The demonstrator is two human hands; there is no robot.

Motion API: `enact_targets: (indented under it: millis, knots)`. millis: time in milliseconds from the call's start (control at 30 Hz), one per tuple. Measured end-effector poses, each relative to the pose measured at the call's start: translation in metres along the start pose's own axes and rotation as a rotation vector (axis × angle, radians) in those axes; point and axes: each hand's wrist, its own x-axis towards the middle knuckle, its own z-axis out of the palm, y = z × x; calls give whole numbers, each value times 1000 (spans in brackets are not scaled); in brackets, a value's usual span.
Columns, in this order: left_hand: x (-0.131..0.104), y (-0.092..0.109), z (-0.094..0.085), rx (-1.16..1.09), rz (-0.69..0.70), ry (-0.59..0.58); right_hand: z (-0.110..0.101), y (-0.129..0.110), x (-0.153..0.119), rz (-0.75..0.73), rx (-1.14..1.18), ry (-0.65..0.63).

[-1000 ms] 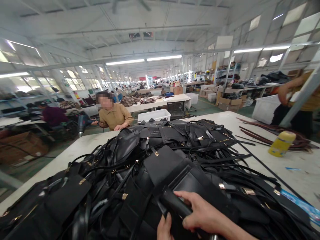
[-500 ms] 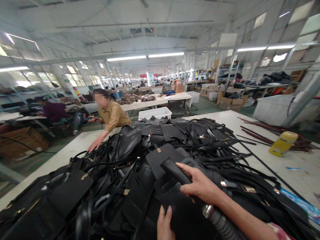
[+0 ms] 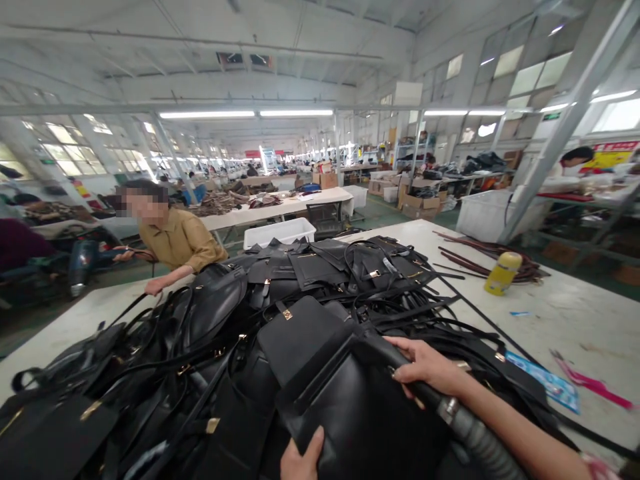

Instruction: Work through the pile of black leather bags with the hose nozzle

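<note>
Now gripping a black nozzle (image 3: 375, 348) with the right hand (image 3: 427, 367), forearm slanting in from lower right, fingers curled around it and hose (image 3: 477, 430) trailing off toward the bottom edge. Pinching the bag (image 3: 365, 407) near its left edge with the left hand (image 3: 301, 460), thumb raised, partly cut off by the frame. Lies atop the pile (image 3: 215, 307) on the surface (image 3: 565, 320), tilted, black and smooth, with a soft sheen across the front.
</note>
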Motion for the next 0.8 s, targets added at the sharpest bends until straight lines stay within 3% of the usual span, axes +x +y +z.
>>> enact_targets:
  millis: [167, 267, 400, 500, 667, 800]
  knots:
    - [0, 5, 5, -94, -56, 69, 13, 1, 47, 8, -27, -12]
    - [-8, 12, 8, -205, -92, 43, 16, -9, 69, -24, -48, 13]
    - [-11, 26, 7, -346, -148, -9, 16, -26, 74, -111, -51, 78]
    - [3, 51, -1, -415, -149, 19, 7, -31, 48, -159, -46, 80]
    - [45, 98, -19, -378, -12, 140, -15, -19, -33, -152, -41, 150]
    - [55, 97, -26, -319, -126, 89, -24, 8, -95, -111, -45, 236]
